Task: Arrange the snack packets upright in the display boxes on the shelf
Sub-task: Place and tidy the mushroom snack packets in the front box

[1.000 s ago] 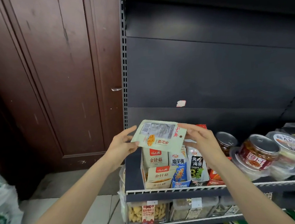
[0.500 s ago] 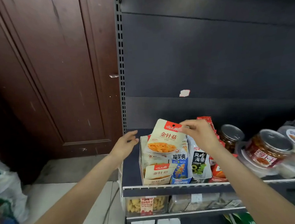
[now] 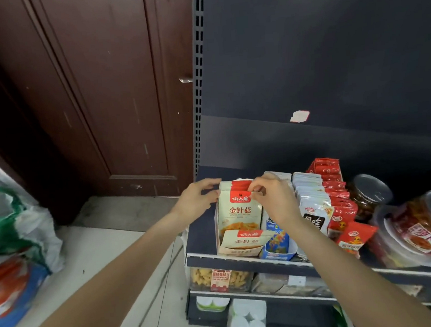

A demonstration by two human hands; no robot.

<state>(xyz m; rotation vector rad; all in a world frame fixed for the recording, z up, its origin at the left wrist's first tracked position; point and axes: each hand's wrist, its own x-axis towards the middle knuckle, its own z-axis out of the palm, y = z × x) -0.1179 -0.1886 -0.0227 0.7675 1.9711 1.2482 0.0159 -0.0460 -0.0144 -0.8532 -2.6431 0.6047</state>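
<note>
**Cream packet upright in the leftmost box**

On the shelf, the cream display box holds a cream snack packet upright. The right hand pinches its red top edge between thumb and fingers. The left hand, fingers relaxed and apart, touches the packet's left edge. Behind, a dark back panel rises.

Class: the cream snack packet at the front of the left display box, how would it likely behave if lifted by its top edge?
The cream snack packet looks like thin flat film, so it is probably light and floppy. Packets behind and the box front prop it, so alone it might tip. The right hand pinches its top.
</note>
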